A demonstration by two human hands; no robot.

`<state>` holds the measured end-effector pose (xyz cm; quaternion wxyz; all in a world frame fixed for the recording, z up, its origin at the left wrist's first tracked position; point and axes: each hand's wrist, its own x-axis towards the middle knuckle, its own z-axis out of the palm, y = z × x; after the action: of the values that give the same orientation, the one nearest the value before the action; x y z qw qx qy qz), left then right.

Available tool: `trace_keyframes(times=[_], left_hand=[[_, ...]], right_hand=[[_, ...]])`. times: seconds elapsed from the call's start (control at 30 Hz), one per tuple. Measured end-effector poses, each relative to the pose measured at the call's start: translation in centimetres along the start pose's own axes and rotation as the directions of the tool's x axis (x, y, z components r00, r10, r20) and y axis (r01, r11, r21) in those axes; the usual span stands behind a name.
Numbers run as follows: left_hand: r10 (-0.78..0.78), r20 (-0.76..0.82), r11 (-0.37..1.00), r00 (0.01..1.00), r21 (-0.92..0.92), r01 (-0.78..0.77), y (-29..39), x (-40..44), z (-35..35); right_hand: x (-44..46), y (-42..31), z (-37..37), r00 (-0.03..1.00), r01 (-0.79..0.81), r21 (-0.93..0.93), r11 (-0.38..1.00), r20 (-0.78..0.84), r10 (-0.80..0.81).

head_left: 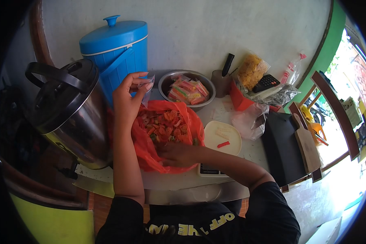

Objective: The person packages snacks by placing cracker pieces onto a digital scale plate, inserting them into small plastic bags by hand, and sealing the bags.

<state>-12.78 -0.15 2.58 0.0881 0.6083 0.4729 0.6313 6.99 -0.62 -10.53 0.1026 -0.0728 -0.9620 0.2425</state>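
My left hand is raised over the left edge of the red plastic bag, its fingers closed on a small clear plastic bag. Inside the red bag lie many small orange, red and green snack pieces. My right hand reaches into the front of that bag; its fingertips are hidden among the pieces and shadow. To the right, a white kitchen scale carries a red piece and a pale piece. A metal bowl behind the red bag holds several filled small packets.
A large steel flask and a blue lidded container stand at the left. Toward the back right, a red basket holds a calculator and packets. A black case and a wooden board are farther right.
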Motion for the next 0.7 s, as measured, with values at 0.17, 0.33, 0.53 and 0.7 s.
trace_keyframes(times=[0.17, 0.33, 0.53, 0.7], left_hand=[[0.002, 0.016, 0.999, 1.0, 0.032, -0.003, 0.2, -0.1, 0.4], [-0.006, 0.022, 0.999, 1.0, 0.034, 0.005, 0.4, -0.3, 0.5], [-0.016, 0.017, 1.0, 1.0, 0.009, 0.016, 0.3, -0.3, 0.7], [0.04, 0.003, 0.999, 0.999, 0.012, -0.04, 0.0, -0.3, 0.4]], right_hand=[[0.2, -1.4, 1.1, 0.997, -0.009, -0.362, 0.932, 0.068, 0.036], [2.1, 0.1, -2.1, 0.99, -0.081, 0.022, 0.996, -0.112, 0.083], [4.9, 2.1, -0.8, 0.893, -0.177, -0.446, 0.877, -0.448, -0.047], [4.6, 2.3, -1.4, 0.889, -0.184, -0.473, 0.862, -0.454, -0.059]])
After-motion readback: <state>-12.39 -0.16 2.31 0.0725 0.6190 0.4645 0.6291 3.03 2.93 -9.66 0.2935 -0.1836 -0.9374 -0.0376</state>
